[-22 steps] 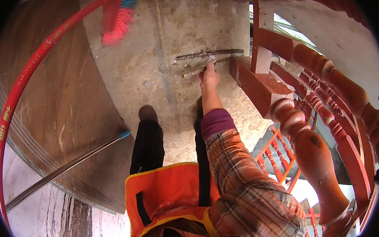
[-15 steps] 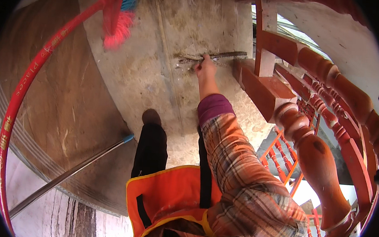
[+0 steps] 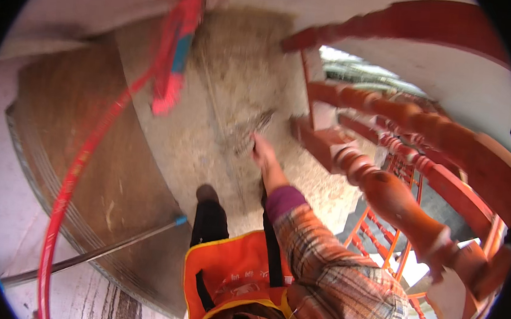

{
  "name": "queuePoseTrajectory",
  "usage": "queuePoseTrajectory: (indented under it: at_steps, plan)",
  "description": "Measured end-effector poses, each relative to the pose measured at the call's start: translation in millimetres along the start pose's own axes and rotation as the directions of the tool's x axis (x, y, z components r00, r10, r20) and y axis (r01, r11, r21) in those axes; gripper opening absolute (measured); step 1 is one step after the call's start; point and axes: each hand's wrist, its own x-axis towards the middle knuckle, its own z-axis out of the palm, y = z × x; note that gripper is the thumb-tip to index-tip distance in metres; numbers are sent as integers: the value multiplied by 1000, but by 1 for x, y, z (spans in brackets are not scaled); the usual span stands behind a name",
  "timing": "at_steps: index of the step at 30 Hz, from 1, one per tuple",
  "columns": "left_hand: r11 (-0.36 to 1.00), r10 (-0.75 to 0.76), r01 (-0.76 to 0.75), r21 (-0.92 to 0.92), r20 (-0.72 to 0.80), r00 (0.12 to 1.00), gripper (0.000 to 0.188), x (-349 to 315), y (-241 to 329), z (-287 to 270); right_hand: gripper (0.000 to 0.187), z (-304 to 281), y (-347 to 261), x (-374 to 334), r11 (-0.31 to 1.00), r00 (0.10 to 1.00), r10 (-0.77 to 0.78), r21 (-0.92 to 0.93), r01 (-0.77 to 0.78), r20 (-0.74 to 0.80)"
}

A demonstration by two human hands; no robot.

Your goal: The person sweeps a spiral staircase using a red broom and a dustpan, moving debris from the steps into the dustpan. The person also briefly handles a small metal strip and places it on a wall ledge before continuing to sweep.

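Note:
My right hand point(image 3: 262, 151) reaches down over the bare landing floor, its arm in a plaid sleeve with a purple cuff. Its fingers are smeared by motion, so I cannot tell whether they grip anything. Just beyond the fingertips lies a small heap of dark thin sticks or strips point(image 3: 264, 119), blurred, with grey debris around it. My left hand is out of view. To the left stands a broom with a long red handle point(image 3: 74, 175) and a pink-and-blue bristled head point(image 3: 176, 63).
Brown curved stair treads point(image 3: 89, 140) spread to the left. A metal pole with a blue tip point(image 3: 111, 244) lies across them. On the right runs a red wooden baluster railing point(image 3: 396, 200). My dark shoe point(image 3: 206, 193) and orange apron point(image 3: 229, 265) are below.
My view has tilted, and the scene sits lower. The long dark stick that stretched from my right hand toward the railing post has swung away from it. My right hand has drawn back nearer me.

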Motion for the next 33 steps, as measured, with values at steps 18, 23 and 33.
queuePoseTrajectory:
  at_steps: [18, 23, 33]
  plan:
    - [954, -265, 295, 61, 637, 724, 15, -11, 64, 95, 27, 93, -148, -621, 934, 706, -141, -142, 327, 695]
    - [970, -189, 240, 40, 744, 640, 13, -10, 64, 130, 31, 98, -214, -735, 783, 528, -518, 126, 609, 673]
    - [891, -422, 411, 192, 685, 594, 9, 6, 67, 184, 28, 104, -395, -733, 494, 355, -869, 618, 612, 344]
